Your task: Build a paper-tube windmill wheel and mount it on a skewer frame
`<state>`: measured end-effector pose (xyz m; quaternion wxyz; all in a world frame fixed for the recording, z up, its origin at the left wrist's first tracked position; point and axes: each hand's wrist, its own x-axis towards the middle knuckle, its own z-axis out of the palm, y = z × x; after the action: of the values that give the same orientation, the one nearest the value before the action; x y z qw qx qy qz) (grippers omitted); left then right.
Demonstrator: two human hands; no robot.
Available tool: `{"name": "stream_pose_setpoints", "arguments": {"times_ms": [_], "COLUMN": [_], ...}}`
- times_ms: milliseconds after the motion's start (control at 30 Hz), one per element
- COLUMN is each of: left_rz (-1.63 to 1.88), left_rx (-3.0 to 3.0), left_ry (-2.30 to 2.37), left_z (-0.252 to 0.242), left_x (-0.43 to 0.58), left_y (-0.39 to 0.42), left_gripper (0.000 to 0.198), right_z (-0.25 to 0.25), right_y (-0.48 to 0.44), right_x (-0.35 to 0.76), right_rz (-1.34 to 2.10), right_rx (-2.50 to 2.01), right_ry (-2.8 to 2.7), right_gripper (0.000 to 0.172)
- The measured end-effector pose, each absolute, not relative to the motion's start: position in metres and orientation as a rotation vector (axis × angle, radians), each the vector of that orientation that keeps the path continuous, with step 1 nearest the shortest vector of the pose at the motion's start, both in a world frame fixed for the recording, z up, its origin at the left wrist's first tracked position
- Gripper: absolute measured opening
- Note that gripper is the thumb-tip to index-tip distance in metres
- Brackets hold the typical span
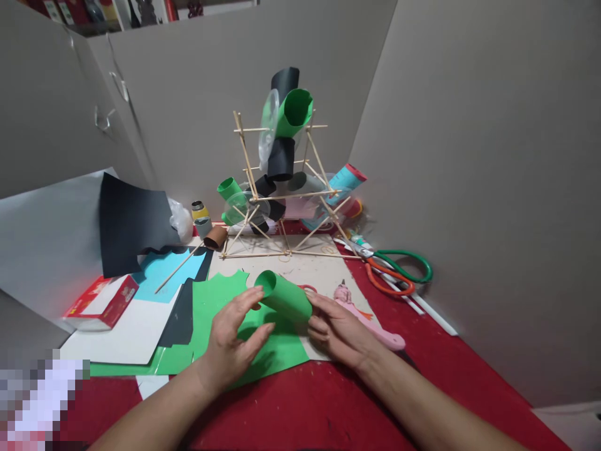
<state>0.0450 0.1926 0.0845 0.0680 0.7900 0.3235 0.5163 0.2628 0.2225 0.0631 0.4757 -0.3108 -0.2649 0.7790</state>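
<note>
A rolled green paper tube (286, 297) is tilted above a cut green sheet (211, 313). My right hand (335, 326) grips the tube's right end, fingers wrapped round it. My left hand (237, 332) touches the rim of its open left end with the fingertips; the thumb is spread apart below. Behind the hands stands a wooden-stick frame (253, 254) bearing clear discs with green, black and blue paper tubes. A pink glue gun (375, 329) lies right of my right hand.
Scissors with green and orange handles (399, 287) lie at the right. At the left are a red box (101, 304), blue paper (164, 272), a thin stick (178, 269), a brown tube (216, 237) and a black curved sheet (134, 225). Grey walls rise behind the red table (300, 407).
</note>
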Motion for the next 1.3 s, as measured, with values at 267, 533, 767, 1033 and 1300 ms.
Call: {"name": "stream_pose_setpoints", "arguments": {"times_ms": [267, 533, 767, 1033, 1300], "left_rz": [1.225, 1.313, 1.175, 1.091, 1.049], "left_rx": [1.756, 1.168, 1.046, 1.042, 0.989], "left_ry": [1.147, 1.147, 1.078, 1.156, 1.032], "left_z": [0.091, 0.096, 0.086, 0.080, 0.078], "left_x": [0.053, 0.060, 0.064, 0.065, 0.068], "left_y": [0.191, 0.200, 0.204, 0.208, 0.205], "left_gripper": [0.025, 0.029, 0.036, 0.044, 0.044], "right_z": [0.060, 0.062, 0.065, 0.064, 0.062], "right_y": [0.220, 0.215, 0.216, 0.218, 0.214], "right_x": [0.262, 0.264, 0.258, 0.261, 0.256], "right_rz": [1.933, 1.650, 1.550, 1.583, 1.669], "right_rx": [-0.787, -0.913, -1.014, -1.012, -1.003], "right_ry": [-0.751, -1.045, -1.165, -1.170, -1.148], "right_gripper": [0.033, 0.046, 0.036, 0.040, 0.032]}}
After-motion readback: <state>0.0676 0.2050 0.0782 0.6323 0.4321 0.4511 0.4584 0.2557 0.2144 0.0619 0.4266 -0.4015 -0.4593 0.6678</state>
